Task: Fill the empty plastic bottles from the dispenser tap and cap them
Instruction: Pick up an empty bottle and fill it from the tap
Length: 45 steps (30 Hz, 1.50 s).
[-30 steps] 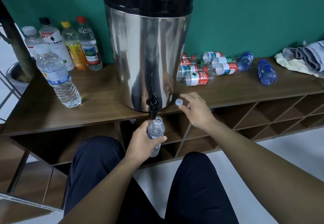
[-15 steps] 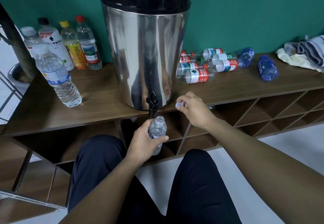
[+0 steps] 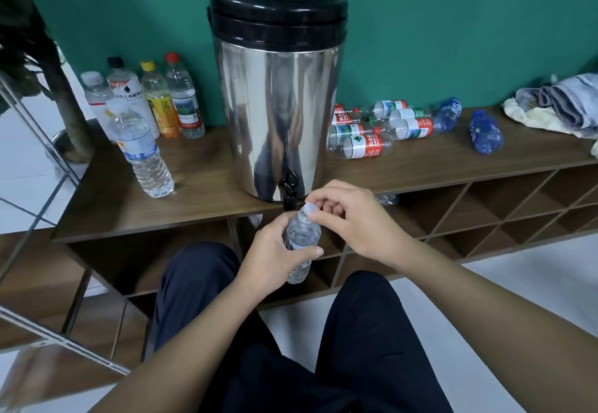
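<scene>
My left hand (image 3: 271, 254) grips a small clear bottle (image 3: 299, 241) with water in it, held just below and in front of the black tap (image 3: 289, 187) of the steel dispenser (image 3: 275, 115). My right hand (image 3: 351, 218) pinches a white cap (image 3: 306, 209) on the bottle's mouth. Several empty bottles with red and green labels (image 3: 365, 147) lie on the shelf to the right of the dispenser, along with two blue bottles (image 3: 483, 132).
Capped upright bottles (image 3: 142, 150) stand on the wooden shelf (image 3: 200, 199) left of the dispenser. Folded towels (image 3: 563, 102) lie at the far right. Open cubbies run under the shelf. My knees are below, over a white floor. A metal frame crosses the left side.
My right hand picked the white cap off the shelf and brought it left onto the bottle's mouth. My left hand drew the bottle slightly down and away from the tap.
</scene>
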Motion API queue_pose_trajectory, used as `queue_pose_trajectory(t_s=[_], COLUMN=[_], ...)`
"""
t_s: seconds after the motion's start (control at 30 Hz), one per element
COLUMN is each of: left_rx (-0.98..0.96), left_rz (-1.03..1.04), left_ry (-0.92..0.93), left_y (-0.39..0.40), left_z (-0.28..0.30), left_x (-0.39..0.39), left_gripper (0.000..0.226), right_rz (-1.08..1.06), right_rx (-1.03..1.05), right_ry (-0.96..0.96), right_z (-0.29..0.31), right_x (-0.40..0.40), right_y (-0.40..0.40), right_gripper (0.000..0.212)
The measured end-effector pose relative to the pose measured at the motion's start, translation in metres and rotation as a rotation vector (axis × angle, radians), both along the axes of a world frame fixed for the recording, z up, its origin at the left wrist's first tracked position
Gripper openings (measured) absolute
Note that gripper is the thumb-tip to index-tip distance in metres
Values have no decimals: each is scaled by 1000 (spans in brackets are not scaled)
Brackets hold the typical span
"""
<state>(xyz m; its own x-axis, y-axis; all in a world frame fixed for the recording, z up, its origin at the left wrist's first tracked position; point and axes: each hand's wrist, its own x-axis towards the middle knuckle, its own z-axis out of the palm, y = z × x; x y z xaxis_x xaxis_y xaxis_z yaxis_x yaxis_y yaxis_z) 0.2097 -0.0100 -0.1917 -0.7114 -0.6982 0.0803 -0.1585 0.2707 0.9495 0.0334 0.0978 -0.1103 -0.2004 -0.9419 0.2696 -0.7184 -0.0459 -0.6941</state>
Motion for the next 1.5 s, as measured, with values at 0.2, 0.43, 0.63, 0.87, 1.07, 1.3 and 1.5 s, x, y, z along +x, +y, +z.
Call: queue_pose_trajectory(t_s=[0.2, 0.43, 0.63, 0.87, 1.07, 1.3, 1.5], left_rx=[-6, -86, -142, -134, -162, -189, -197], left_rz=[-6, -65, -8, 130, 158, 277, 367], left_ry=[39, 47, 82, 125, 146, 132, 136], left_y=[-4, -25, -42, -67, -98, -126, -157], left_z=[37, 75, 89, 93, 102, 104, 95], left_x=[23, 53, 65, 73, 82, 89, 86], left_gripper=[59, 61, 65, 66, 57, 50, 53], right_rz=[205, 428, 310, 290, 350, 263, 246], right_rx=[42, 139, 113, 96, 105, 91, 46], right_ry=[255, 572, 703, 745, 756, 787, 789], right_z=[61, 123, 142, 151, 153, 153, 146], right_x=[10, 26, 47, 64, 73, 94, 105], right_y=[-10, -37, -68, -95, -131, -179, -209], right_gripper=[26, 22, 30, 48, 34, 25, 28])
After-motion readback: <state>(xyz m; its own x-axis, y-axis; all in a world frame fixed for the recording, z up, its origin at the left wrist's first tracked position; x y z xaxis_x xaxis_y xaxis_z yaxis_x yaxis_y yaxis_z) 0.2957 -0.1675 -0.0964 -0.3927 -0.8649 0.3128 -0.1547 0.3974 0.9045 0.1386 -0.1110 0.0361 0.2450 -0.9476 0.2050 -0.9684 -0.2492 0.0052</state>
